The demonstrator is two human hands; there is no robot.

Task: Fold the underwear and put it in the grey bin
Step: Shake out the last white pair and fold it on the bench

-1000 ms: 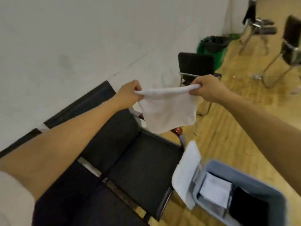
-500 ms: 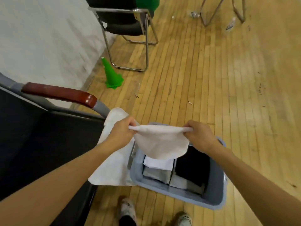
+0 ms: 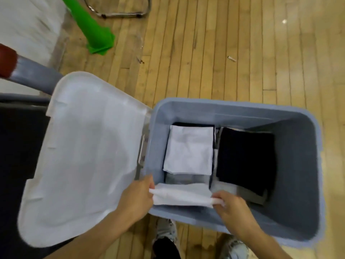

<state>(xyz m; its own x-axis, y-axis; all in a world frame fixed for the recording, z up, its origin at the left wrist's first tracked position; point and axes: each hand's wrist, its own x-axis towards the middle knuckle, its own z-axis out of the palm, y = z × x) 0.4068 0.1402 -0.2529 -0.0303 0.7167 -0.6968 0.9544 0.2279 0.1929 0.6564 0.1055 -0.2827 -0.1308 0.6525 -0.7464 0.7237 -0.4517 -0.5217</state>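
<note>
Gripping opposite ends of a folded white underwear (image 3: 182,196), both hands hold it low inside the near edge of the grey bin (image 3: 296,165), in the lower middle of the frame. The left hand (image 3: 138,198) pinches the cloth's left end with curled fingers, just beside the bin's left wall; the right hand (image 3: 230,204) clasps the right end, its fingers curled round the bunched fabric. The cloth stretches between them as a narrow band, just above the things already in the bin.

Inside the bin, a folded white garment (image 3: 189,150) lies on the left, on top of darker and grey folded pieces whose edges show beneath it. To its right a folded black garment (image 3: 246,157) lies touching it, with a grey piece (image 3: 252,196) sticking out under its near edge.

A white lid (image 3: 84,156) lies open to the left of the bin, touching its left rim and resting over a black chair seat (image 3: 16,146) at the left edge of the frame. The chair's grey metal arm with a red-brown armrest (image 3: 7,62) sits at the upper left. A green cone (image 3: 93,28) lies on the wooden floor (image 3: 224,53) near the top left, beside a chrome chair base (image 3: 123,14). Patterned shoes (image 3: 166,232) show at the bottom. No readable writing or labels are visible.
</note>
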